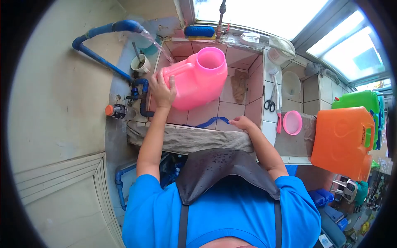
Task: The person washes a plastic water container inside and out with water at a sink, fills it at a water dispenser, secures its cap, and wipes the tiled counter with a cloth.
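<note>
My left hand [163, 89] grips a big pink plastic jug [194, 89] at its handle side, holding it tilted in the tiled sink [198, 112]. The jug's wide round mouth is uncovered and faces up. Water [153, 39] runs from a bent blue pipe [108, 28] and falls just behind the jug's handle. Near the sink's front edge, my right hand [243, 123] pinches the end of a thin blue strip [211, 121] that lies along the sink bottom. A brown cloth [239, 86] rests in the sink to the right of the jug.
A grey towel [186, 140] hangs over the sink's front edge. A mug [141, 64] and an orange-capped bottle [116, 110] stand left. On the right are scissors [269, 105], a pink ring-shaped lid [292, 122], an orange jug [341, 138] and a green jug [357, 101].
</note>
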### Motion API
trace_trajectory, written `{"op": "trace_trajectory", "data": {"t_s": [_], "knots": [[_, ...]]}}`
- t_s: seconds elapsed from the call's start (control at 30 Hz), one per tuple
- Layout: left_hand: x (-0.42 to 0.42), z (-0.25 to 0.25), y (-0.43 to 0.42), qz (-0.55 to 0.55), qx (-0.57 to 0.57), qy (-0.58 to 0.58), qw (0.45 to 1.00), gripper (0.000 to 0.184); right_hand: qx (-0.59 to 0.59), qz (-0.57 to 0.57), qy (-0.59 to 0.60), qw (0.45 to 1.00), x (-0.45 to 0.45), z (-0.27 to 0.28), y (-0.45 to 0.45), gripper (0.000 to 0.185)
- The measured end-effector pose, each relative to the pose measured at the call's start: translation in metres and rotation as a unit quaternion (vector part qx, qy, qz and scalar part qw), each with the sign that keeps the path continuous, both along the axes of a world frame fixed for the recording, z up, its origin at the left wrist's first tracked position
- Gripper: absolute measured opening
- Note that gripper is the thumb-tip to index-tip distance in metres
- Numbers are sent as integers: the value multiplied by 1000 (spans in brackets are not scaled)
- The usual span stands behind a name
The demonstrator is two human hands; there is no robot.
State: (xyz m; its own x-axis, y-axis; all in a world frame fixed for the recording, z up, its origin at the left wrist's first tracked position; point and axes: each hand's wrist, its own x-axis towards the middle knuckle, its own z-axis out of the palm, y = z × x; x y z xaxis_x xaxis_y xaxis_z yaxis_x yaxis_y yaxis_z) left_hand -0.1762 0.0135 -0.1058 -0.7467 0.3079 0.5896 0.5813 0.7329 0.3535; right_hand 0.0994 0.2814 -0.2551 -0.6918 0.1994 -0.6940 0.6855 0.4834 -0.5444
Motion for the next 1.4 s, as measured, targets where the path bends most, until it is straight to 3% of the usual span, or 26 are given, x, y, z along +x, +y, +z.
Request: {"op": "trace_trajectory", "data": {"t_s": [0.1, 0.13, 0.23, 0.27, 0.33, 0.4, 0.47, 0.5, 0.57, 0.6, 0.63, 0.67, 0.7, 0.77, 0.8, 0.83, 0.87, 0.93, 0.97, 1.0, 1.07, 1.13, 1.2, 1.27, 1.33, 1.4], "knots": [[-23, 10, 11, -123, 27, -22, 992, 51, -6, -6, -7, 1000, -1, 2, 2, 66], [-34, 10, 15, -118, 29, -21, 992, 51, -7, -13, -7, 1000, -1, 1, 1, 65], [-69, 14, 30, -276, -24, -28, 960, 52, 4, 8, 3, 1000, -2, -5, 5, 62], [-87, 13, 36, -274, -21, -26, 961, 52, 7, 10, 5, 1000, -2, -5, 6, 62], [-113, 18, 41, -352, -16, -177, 919, 48, 22, 9, 26, 999, -1, -5, 6, 58], [-117, 28, 41, -306, 11, -228, 924, 42, 18, -14, 69, 997, 1, -5, 5, 55], [-126, 29, 38, -291, -97, -226, 925, 43, 12, -39, 113, 993, 0, 5, 2, 52], [-126, 25, 39, -290, -97, -225, 925, 43, 48, -76, 165, 982, 0, 10, 0, 50], [-126, 6, 41, -182, -59, -254, 948, 45, 83, -111, 216, 967, -6, 39, -8, 48], [-115, 23, 42, -180, -59, -255, 948, 45, 152, -99, 317, 931, -13, 59, -11, 50], [-92, 58, 46, -104, -128, -304, 938, 50, 219, -86, 413, 880, -20, 78, -14, 53], [-77, 81, 51, -28, -194, -351, 916, 55, 273, -64, 472, 836, -28, 94, -15, 57], [-74, 87, 55, -27, -192, -352, 916, 55, 325, -41, 528, 784, -38, 110, -16, 62], [-75, 92, 61, 20, -329, -324, 887, 64, 374, -31, 542, 752, -56, 166, -26, 66], [-76, 84, 62, 23, -326, -325, 887, 64, 420, -24, 554, 718, -66, 181, -30, 70], [-78, 67, 61, -92, -239, -164, 953, 62, 418, -20, 556, 718, -78, 182, -32, 70], [-77, 54, 61, -201, -142, 8, 969, 60, 445, -37, 501, 742, -93, 183, -32, 74], [-70, 31, 66, -227, -150, 53, 961, 62, 467, -47, 446, 762, -117, 182, -29, 79], [-65, 30, 68, -256, -159, 99, 948, 63, 413, -61, 456, 786, -128, 176, -26, 81], [-62, 30, 69, -250, -159, 100, 950, 63, 359, -76, 464, 807, -141, 169, -22, 83], [-46, 44, 68, -139, -289, -46, 946, 67, 341, -69, 488, 800, -163, 159, -1, 83], [-25, 70, 65, -138, -312, -26, 940, 65, 403, 3, 388, 829, -178, 166, 14, 84], [-1, 94, 65, -97, -367, -184, 907, 62, 411, -4, 427, 806, -188, 177, 14, 85], [5, 89, 60, -102, -354, -180, 912, 61, 331, -30, 465, 821, -197, 188, 8, 82], [2, 79, 54, -50, -335, -252, 906, 59, 340, -20, 499, 797, -193, 180, -6, 71], [-12, 62, 42, -67, -305, -256, 915, 71, 315, 21, 528, 789, -170, 173, -22, 64]]}}
